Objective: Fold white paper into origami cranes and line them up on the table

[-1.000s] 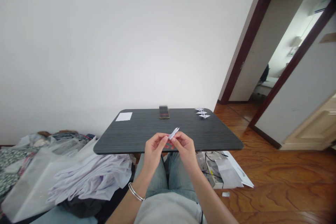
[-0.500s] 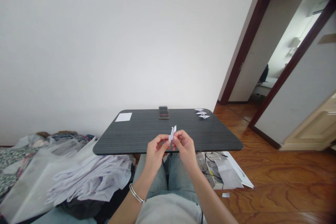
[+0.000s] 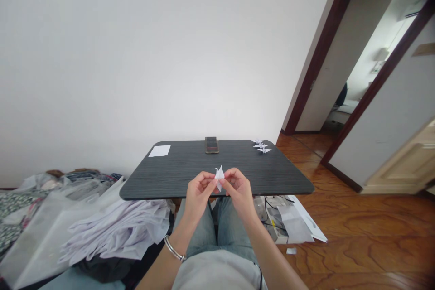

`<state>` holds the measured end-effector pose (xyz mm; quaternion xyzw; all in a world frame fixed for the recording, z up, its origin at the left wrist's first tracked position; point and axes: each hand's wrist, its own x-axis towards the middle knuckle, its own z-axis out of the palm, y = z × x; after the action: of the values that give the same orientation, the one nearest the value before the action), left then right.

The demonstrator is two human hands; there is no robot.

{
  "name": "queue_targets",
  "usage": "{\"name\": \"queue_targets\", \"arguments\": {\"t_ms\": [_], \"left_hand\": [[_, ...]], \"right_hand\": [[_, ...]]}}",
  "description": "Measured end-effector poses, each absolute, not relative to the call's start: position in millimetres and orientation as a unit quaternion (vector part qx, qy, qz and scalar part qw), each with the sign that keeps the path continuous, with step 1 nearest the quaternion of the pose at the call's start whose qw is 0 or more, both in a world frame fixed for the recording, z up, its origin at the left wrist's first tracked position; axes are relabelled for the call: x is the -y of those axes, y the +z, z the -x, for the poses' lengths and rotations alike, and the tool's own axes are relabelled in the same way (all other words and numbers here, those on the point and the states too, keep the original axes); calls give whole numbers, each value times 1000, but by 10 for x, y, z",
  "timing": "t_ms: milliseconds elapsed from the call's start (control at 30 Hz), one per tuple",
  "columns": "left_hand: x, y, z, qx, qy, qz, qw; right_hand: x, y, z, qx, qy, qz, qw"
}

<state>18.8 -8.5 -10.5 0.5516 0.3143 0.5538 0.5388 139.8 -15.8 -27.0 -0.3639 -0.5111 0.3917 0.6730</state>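
A small white paper crane is pinched between both hands above the near edge of the dark table. My left hand grips its left side with thumb and forefinger. On the other side, the thumb and fingers of my right hand are closed on the paper. The crane's thin bent neck and a pointed wing stick up above the fingertips; its lower part is partly hidden by the thumbs. Several finished paper cranes stand in a row at the table's far right corner.
A white sheet of paper lies at the table's far left. A phone leans near the back edge by the wall. Folded white cloth is heaped on the left, and papers and cables lie below on the right.
The crane has been turned, so a wing now faces me, where before it was seen narrow and edge-on. My left hand has shifted slightly left; both hands keep hold of the paper.
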Motion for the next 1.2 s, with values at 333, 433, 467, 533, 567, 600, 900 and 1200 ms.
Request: {"name": "queue_targets", "arguments": {"t_ms": [333, 433, 467, 533, 567, 600, 900, 1200], "left_hand": [[82, -143, -165, -319, 573, -581, 483], [80, -104, -142, -323, 560, -575, 501], [80, -89, -135, -325, 554, -574, 508], [80, -62, -119, -327, 540, -577, 518], [78, -54, -112, -328, 533, -579, 522], [73, -51, -106, -329, 527, -582, 525], [12, -59, -51, -355, 505, -636, 463], [-3, -81, -14, -316, 499, -648, 481]], "right_hand": [[164, -239, -1410, 485, 430, 337, 683], [166, -234, -1430, 485, 438, 342, 675], [165, -236, -1436, 485, 442, 340, 674], [157, -249, -1450, 490, 446, 330, 672], [150, -258, -1457, 495, 444, 326, 672], [142, -267, -1464, 502, 439, 325, 671], [79, -341, -1517, 573, 296, 353, 678], [96, -283, -1579, 627, 286, 312, 654]]}}
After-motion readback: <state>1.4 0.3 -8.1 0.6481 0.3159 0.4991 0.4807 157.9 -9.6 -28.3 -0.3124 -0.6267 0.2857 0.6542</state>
